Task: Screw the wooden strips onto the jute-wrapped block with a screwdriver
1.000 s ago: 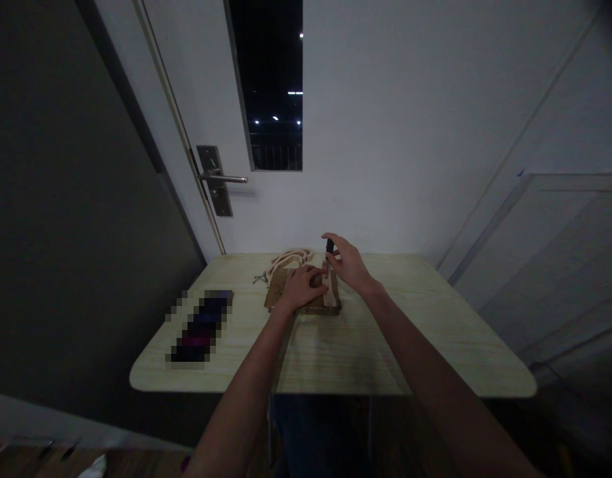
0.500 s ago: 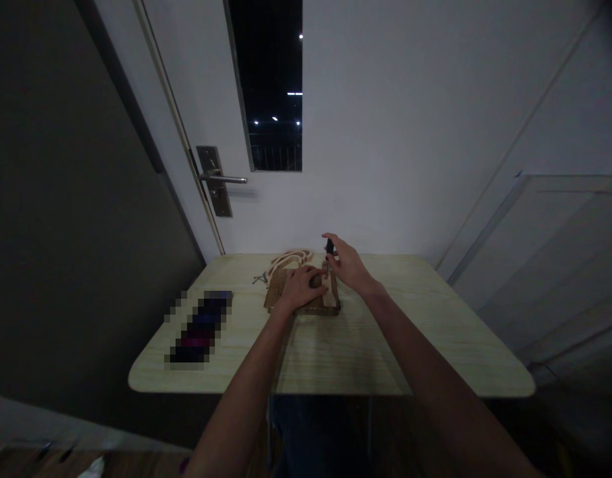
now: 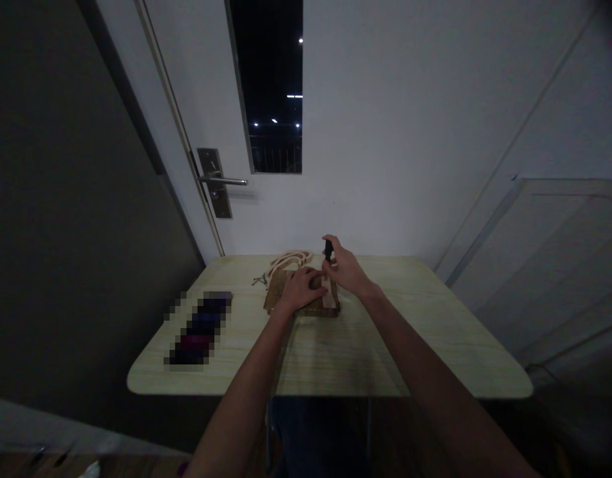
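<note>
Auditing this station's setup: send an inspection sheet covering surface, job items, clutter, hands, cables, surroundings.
Surface: pale table, wood-grain top
Job items: light strip on brown board; black-handled tool upright over strip
Clutter: small metal pieces, pale curved pieces; dark item at left, pixelated
Hands: left hand on board, thumb at strip; right hand grips tool
Cables: nothing seen for certain
Surroundings: white door, metal handle, dark window

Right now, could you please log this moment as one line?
left hand: resting on brown rectangular board; right hand: gripping upright black-handled tool at pale flat strip; surface: pale wood-grain table
</note>
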`<act>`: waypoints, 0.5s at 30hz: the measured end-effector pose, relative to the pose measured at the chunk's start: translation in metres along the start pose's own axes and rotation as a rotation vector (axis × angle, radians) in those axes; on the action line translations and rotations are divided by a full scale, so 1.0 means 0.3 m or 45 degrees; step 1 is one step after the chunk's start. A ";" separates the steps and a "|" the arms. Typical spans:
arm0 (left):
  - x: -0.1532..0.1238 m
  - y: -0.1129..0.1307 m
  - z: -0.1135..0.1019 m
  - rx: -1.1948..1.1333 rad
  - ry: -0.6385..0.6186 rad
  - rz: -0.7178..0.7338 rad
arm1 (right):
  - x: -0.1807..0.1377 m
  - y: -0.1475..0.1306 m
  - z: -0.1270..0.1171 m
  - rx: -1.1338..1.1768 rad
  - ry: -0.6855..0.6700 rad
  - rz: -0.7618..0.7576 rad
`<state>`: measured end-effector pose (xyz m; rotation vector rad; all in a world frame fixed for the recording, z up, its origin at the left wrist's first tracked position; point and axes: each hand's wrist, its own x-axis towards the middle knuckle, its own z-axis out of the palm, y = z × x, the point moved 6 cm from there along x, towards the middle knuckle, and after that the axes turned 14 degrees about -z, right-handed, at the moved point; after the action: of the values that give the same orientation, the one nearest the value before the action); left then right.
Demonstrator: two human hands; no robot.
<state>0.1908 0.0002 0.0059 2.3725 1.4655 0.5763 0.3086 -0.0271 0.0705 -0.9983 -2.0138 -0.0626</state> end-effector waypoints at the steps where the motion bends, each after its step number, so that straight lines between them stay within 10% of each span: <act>1: 0.002 -0.003 0.003 -0.001 0.003 0.003 | -0.004 0.000 0.002 0.015 -0.012 0.008; 15: -0.008 0.009 -0.015 -0.007 -0.011 -0.005 | -0.014 0.008 -0.010 0.011 0.005 0.038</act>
<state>0.1897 -0.0029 0.0107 2.3644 1.4621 0.5675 0.3134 -0.0292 0.0687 -1.0215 -1.9932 -0.0397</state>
